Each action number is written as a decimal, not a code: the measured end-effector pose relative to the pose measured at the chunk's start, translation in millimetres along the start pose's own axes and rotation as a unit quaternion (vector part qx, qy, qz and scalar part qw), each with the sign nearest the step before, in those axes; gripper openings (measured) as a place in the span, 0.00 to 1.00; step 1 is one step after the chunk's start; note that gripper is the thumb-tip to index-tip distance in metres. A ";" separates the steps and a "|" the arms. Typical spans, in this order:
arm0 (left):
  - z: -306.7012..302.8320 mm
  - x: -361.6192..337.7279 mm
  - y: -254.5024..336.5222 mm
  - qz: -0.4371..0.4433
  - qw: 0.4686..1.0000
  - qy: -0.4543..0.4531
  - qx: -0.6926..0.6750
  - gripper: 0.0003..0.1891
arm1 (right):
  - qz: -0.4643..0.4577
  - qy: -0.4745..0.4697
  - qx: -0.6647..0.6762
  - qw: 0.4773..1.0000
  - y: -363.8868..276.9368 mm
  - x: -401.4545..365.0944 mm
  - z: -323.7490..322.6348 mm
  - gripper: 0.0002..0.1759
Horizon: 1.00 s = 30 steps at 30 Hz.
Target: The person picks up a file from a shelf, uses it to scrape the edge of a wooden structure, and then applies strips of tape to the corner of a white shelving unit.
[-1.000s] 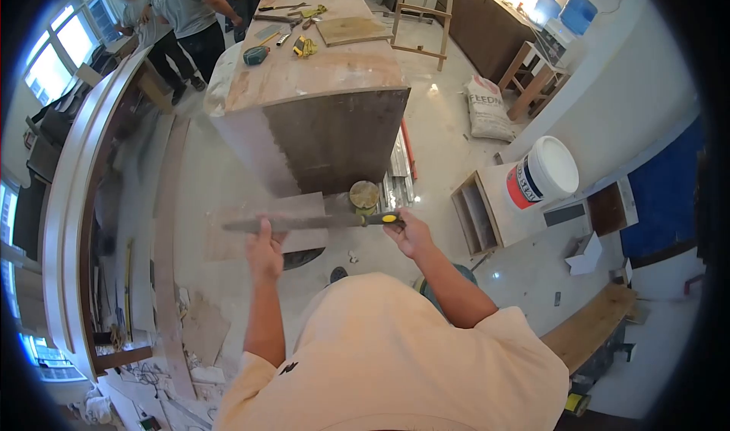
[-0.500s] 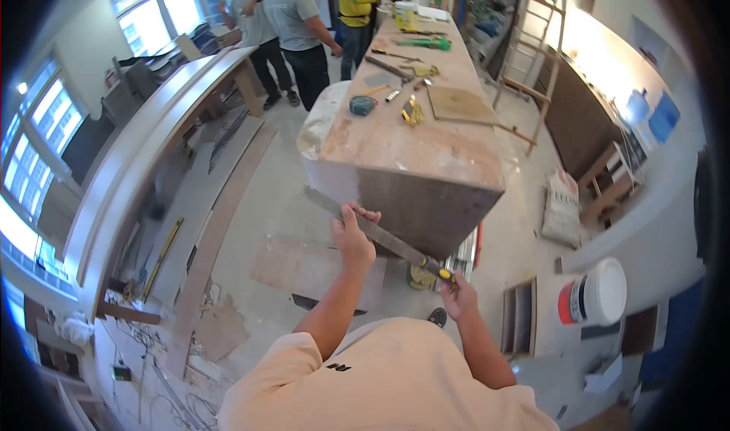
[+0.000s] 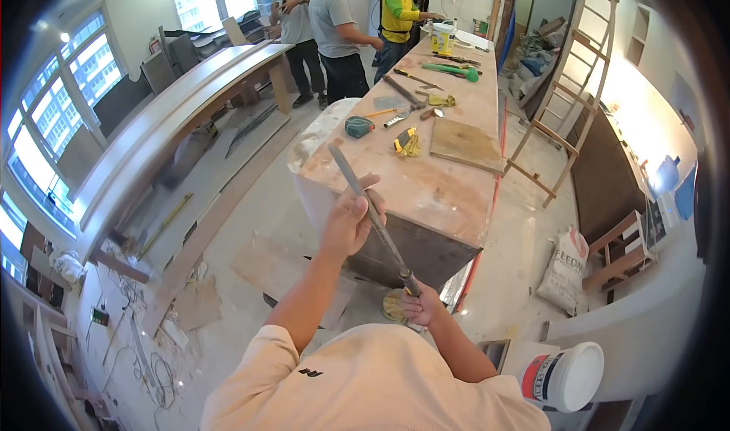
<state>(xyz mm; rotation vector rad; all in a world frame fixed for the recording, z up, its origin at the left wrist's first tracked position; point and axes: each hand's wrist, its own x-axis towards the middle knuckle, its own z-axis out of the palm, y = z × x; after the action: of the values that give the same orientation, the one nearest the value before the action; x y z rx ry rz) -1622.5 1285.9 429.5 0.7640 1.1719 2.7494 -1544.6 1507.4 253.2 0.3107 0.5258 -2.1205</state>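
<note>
A long, flat grey file [image 3: 372,212] with a dark handle points up and away from me, above the near end of the wood-topped counter [image 3: 456,210]. Around its handle, my right hand [image 3: 420,305] is closed. My left hand [image 3: 351,222] holds the blade about midway, thumb and fingers on either side of it. Farther along the counter top lie a yellow-and-black glove [image 3: 408,143], a teal tool [image 3: 359,127] and a square wooden board [image 3: 465,145].
A hammer [image 3: 409,93] and a green tool [image 3: 452,71] lie farther up the counter. Three people stand beyond. A wooden ladder [image 3: 572,89], a white sack [image 3: 564,270] and a white bucket [image 3: 574,376] are on my right. A long panelled bench [image 3: 163,131] runs along the left.
The file has swung from slanting across me to pointing more forward, now seen nearly edge-on. My right hand moved left. The view has tilted up, and the counter shows closer.
</note>
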 end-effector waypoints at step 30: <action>46.8 93.8 -81.4 0.073 0.959 0.258 -0.094 0.16 | -0.380 -0.093 0.205 0.897 -77.1 -38.9 -41.8 0.26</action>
<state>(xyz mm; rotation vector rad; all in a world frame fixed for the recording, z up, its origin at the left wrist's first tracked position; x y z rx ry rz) -1694.2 1397.1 440.2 0.1117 0.9127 3.2396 -1585.5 1594.1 251.7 0.1343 0.0614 -2.9939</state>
